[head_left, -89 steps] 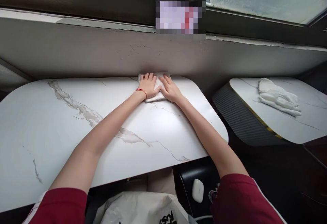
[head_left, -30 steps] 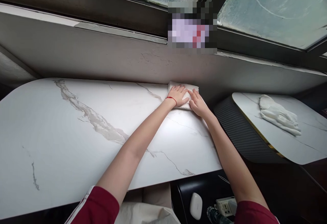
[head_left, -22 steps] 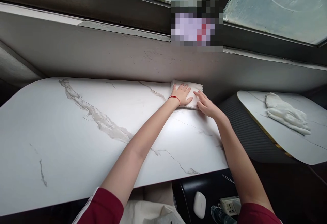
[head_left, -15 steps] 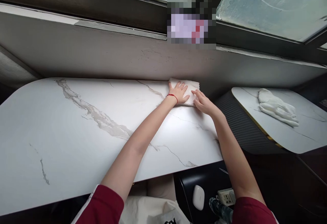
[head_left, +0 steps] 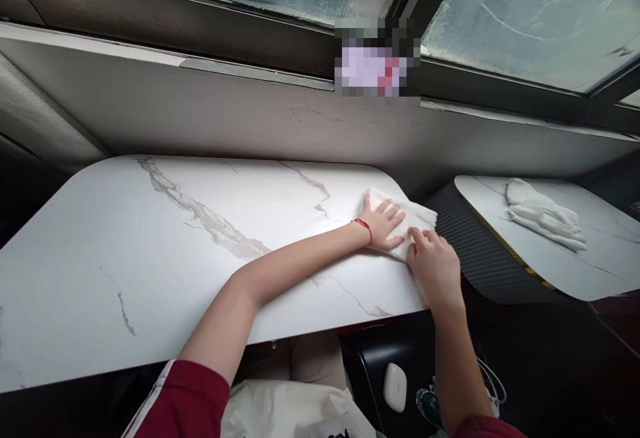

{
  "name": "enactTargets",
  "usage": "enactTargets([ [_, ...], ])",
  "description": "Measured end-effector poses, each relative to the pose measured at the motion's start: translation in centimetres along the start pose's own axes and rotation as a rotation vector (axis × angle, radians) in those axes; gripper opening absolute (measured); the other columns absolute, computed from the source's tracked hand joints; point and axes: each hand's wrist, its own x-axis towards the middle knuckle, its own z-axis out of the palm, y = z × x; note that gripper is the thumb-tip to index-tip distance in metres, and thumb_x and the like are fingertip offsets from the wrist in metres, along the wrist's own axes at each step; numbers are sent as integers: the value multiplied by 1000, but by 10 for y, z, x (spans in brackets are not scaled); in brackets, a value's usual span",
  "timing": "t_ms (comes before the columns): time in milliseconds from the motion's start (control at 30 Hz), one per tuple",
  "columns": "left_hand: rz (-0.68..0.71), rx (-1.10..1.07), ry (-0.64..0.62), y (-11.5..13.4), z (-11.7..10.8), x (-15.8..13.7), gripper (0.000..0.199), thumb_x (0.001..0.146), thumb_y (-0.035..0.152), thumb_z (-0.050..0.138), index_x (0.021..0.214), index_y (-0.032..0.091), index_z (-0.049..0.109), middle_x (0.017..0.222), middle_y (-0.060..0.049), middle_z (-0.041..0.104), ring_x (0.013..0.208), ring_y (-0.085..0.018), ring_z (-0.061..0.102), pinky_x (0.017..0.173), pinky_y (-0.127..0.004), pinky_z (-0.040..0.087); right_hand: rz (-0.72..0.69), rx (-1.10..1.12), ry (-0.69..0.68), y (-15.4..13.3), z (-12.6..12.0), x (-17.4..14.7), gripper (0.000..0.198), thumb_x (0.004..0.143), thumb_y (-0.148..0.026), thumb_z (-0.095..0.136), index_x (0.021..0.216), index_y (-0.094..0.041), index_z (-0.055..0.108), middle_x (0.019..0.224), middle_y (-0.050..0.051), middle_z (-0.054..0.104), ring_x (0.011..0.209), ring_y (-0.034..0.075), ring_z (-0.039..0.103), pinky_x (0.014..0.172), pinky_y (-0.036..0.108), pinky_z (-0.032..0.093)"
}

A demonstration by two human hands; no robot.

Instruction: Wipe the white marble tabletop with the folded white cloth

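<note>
A folded white cloth (head_left: 419, 214) lies near the right end of a white marble-patterned table (head_left: 165, 278), reaching its rounded edge. My left hand (head_left: 384, 223), with a red string bracelet at the wrist, rests flat on the cloth, fingers spread. At the cloth's near right side, my right hand (head_left: 436, 261) has its fingers bent and closed on the border; the thumb side is partly hidden.
Another white-topped table (head_left: 605, 251) on the right bears a crumpled white cloth (head_left: 545, 215). Below the table edge are a white rounded case (head_left: 395, 388), a bottle (head_left: 427, 406) and a white cable (head_left: 495, 378). A wall (head_left: 240, 118) and windows run behind.
Both hands and the cloth have moved right and toward me, from the back edge to the table's right end. My right hand's fingers have gone from stretched to bent.
</note>
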Motion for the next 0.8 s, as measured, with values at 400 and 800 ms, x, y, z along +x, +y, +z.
enactTargets([
  [400,67,47,183,58,24,-114,79,94,56,41,156,8,36,164,-21,31,154,-40,23,123,-66,12,55,78,15,-63,-58,-82,31,100,-26,37,112,-16,64,98,20,67,84,36,65,69,48,53],
  [800,-2,11,139,-6,-6,-103,61,96,35,39,150,7,44,161,-18,40,155,-29,27,124,-46,24,11,534,-54,-69,16,-21,59,106,-47,23,159,-22,29,163,23,28,153,44,24,112,71,34],
])
